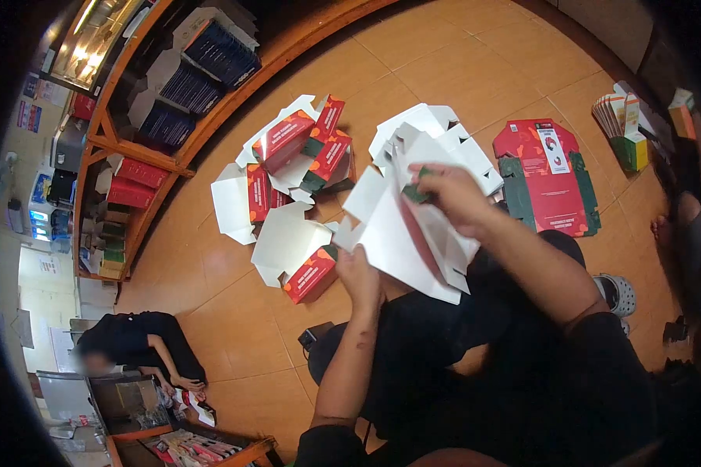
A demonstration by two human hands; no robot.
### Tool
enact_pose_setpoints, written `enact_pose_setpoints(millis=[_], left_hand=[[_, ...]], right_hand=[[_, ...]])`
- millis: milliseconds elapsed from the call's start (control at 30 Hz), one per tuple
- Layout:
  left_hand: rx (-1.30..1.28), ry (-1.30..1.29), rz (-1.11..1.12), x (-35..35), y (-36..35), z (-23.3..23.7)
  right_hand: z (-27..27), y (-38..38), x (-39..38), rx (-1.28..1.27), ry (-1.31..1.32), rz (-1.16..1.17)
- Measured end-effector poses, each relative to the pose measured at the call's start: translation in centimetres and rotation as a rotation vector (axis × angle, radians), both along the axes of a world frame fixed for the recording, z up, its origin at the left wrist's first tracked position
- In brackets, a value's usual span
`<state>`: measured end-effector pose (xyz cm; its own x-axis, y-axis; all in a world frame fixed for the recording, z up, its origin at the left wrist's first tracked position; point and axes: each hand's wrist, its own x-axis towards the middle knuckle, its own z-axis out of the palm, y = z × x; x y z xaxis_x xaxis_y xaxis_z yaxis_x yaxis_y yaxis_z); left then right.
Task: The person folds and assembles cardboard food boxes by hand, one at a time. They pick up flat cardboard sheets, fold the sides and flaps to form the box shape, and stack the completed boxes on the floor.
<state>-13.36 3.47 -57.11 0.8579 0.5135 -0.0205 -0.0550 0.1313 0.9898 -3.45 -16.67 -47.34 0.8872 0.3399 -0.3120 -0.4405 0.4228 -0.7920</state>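
A partly folded cardboard box blank (393,233), white inside with red and green printing outside, is held up over my lap. My left hand (358,279) is closed on its lower left edge. At the upper right edge, the fingers of my right hand (452,201) pinch a green flap; this hand is slightly blurred. Several folded red boxes (284,140) with open white lids stand on the floor beyond my left hand, one of them (310,276) right beside it. Flat white blanks (436,132) lie behind the held one.
A flat red and green blank (549,175) lies on the tiled floor (459,54) to the right. Small packets in a yellow-green box (629,148) stand farther right. Wooden shelves (187,167) hold blue and red boxes. Another person (144,346) sits at lower left, handling a red-white item.
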Motion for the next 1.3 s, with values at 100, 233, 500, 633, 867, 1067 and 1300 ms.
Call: enact_pose_setpoints(millis=[100, 233, 500, 633, 867, 1067, 1300], left_hand=[[-0.064, 0.125, 0.099, -0.8, -0.5, 4.3], [-0.006, 0.245, 0.082, -1.1, -0.1, 7.0], [-0.478, 0.182, -0.1, 1.9, -3.0, 3.9], [0.484, -0.035, -0.007, 1.3, -2.0, -1.0], [1.372, -0.439, -0.41, -0.6, -0.4, 12.6], [1.054, 0.257, -0.807, -1.5, 1.5, 11.1], [1.085, 0.1, -0.248, -2.8, 1.4, 13.3]], right_hand=[[4.4, -4.8, 2.0, -0.001, -0.149, -0.248], [7.9, -11.3, 2.5, -0.036, -0.362, -0.406], [6.7, -8.4, 2.2, -0.201, -0.807, -0.642], [4.4, -4.9, 0.9, -0.472, -1.088, -0.271], [4.0, -3.2, -1.1, -0.499, -1.096, 0.671], [3.0, -3.6, 0.1, -0.309, -0.86, 0.775], [0.5, -1.5, 0.5, -0.504, -0.855, 0.294]])
